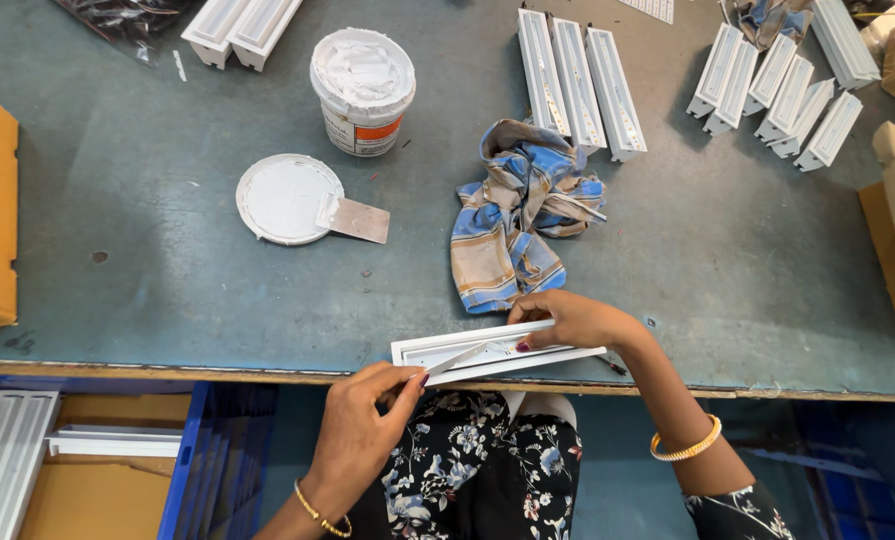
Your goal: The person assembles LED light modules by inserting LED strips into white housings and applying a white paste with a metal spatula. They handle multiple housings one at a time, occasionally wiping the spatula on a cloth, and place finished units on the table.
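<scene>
Hands on long white plastic channel housing below blue striped cloth: left hand pinches white strip, right hand presses housing, fingers together.

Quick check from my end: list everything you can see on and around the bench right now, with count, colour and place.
White channel housing: one, white, bench front edge, under both hands.
Strip: one, white, pinched at the housing.
Paste tub: one, white, open, top centre.
Lid: one, white, left of centre.
Spreader: one, grey, on lid edge.
Cloth: one, blue and tan, centre.
Housing stacks: three top centre; about six top right; two top left.
Blue bin: one, lower left.
Left hand: pinches strip.
Right hand: presses housing.
</scene>
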A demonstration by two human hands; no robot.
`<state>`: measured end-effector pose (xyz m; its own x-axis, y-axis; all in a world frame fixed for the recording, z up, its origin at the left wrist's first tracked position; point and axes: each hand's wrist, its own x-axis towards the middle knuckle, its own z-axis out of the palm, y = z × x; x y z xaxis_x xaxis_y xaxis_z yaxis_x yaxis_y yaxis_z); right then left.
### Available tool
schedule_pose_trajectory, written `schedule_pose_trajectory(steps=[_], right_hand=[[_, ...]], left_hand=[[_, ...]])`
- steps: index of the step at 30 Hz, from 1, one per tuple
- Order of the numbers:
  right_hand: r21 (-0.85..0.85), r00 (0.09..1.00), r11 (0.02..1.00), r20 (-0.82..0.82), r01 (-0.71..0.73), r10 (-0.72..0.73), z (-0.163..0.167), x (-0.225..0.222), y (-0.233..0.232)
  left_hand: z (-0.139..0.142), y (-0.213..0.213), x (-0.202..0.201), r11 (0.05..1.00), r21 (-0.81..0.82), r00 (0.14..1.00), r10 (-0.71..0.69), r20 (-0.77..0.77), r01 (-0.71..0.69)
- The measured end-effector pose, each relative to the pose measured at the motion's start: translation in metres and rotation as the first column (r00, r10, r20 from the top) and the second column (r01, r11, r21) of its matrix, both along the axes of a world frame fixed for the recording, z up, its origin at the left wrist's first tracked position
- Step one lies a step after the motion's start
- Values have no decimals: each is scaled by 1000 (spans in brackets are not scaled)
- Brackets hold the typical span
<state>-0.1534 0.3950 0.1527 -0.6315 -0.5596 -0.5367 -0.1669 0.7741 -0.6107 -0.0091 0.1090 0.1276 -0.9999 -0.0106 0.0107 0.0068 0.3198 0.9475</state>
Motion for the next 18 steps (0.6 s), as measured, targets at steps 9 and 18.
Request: schedule_pose_trajectory(steps=[9, 18], right_hand=[[-18, 985, 995, -135, 103, -104, -19, -52, 4], [-36, 987, 992, -105, 118, -121, -36, -116, 18]], left_hand=[[-32, 19, -58, 995, -101, 929, -26, -370, -13], [-67, 35, -120, 1000, -9, 997, 10, -76, -11]])
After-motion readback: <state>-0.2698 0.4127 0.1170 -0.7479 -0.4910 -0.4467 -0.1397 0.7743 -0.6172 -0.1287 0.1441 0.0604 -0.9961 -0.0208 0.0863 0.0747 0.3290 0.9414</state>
